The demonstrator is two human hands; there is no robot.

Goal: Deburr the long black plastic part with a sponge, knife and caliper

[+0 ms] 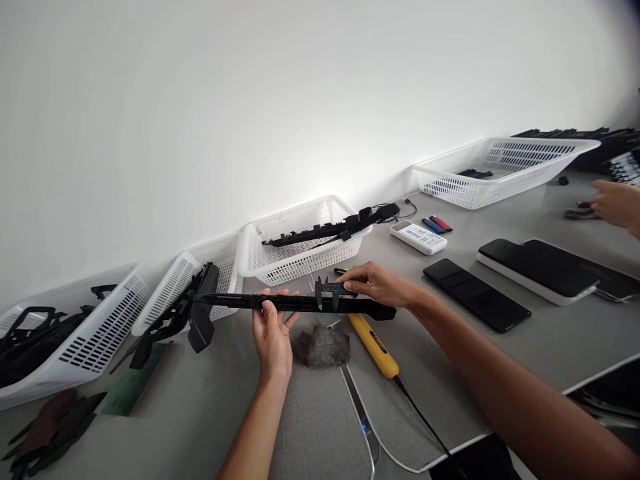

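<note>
The left hand (273, 333) grips a long black strip (280, 303) from below, fingers wrapped around it, holding it level above the worktop (210, 407). The right hand (380, 283) pinches a caliper (333, 290) set on the strip. A yellow tool (374, 345) and grey cloth (323, 347) lie just beneath; 4 white baskets (300, 257) line the wall.

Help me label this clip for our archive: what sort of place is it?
Probably a parts-inspection bench in a workshop or factory. The left hand holds a long black plastic part, the right hand a caliper on it, and white baskets of similar parts line the wall.
</note>
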